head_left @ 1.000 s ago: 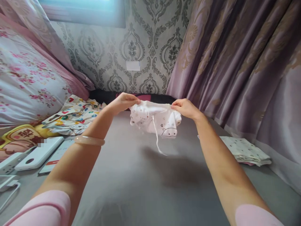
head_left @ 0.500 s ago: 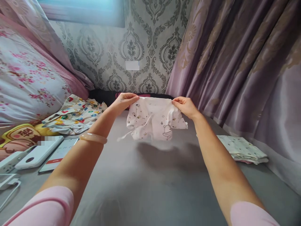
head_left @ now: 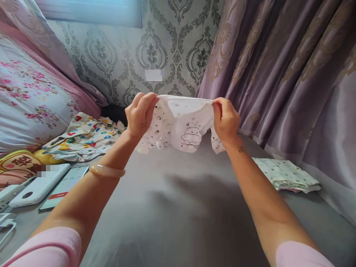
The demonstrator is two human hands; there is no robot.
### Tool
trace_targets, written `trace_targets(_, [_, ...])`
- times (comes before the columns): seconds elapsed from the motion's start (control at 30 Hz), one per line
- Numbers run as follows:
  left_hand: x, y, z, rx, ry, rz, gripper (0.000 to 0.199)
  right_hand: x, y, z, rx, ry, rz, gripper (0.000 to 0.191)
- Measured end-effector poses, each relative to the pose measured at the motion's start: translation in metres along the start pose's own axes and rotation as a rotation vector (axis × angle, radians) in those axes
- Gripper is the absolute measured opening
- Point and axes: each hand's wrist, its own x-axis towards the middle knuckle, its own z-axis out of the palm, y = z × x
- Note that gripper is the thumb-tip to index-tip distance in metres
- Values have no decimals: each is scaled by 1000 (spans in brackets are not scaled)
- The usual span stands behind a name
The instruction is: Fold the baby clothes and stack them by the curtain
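Observation:
A small white baby shirt [head_left: 185, 128] hangs in the air over the grey bed sheet, stretched between my two hands. It has patterned sleeves and a hippo-like animal drawing on its front. My left hand [head_left: 141, 113] is closed on the shirt's upper left corner. At the upper right corner, my right hand [head_left: 226, 118] pinches the fabric in the same way. The top edge runs almost straight between them, and the lower part swings free above the sheet. A pale bangle [head_left: 107, 171] sits on my left forearm.
At left lie colourful printed clothes [head_left: 83, 137], a phone [head_left: 62, 187], a white power bank [head_left: 40, 185] and a power strip [head_left: 8, 194]. Folded printed cloth [head_left: 287, 175] rests at right on the grey sheet [head_left: 172, 222]. Curtains [head_left: 267, 74] and a patterned wall [head_left: 116, 55] stand behind.
Both hands have risen with the shirt, and their backs now face me more. The shirt's front has swung so its animal drawing shows more fully. The camera view has shifted slightly.

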Motion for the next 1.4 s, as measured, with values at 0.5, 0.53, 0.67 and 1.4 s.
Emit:
trace_targets(0.5, [-16, -17, 10, 141, -332, -74, 37, -17, 1, 16, -177, -180, -7, 28])
trace_targets(0.53, [-17, -17, 10, 116, -324, -97, 37, -17, 0, 16, -174, -182, -5, 29])
trace_targets(0.67, [-22, -16, 13, 5, -265, -193, 36, -18, -6, 12, -162, -175, -16, 31])
trace_targets(1.4, [-48, 14, -69, -205, -640, -223, 34, -47, -15, -58, 562, -675, 195, 38])
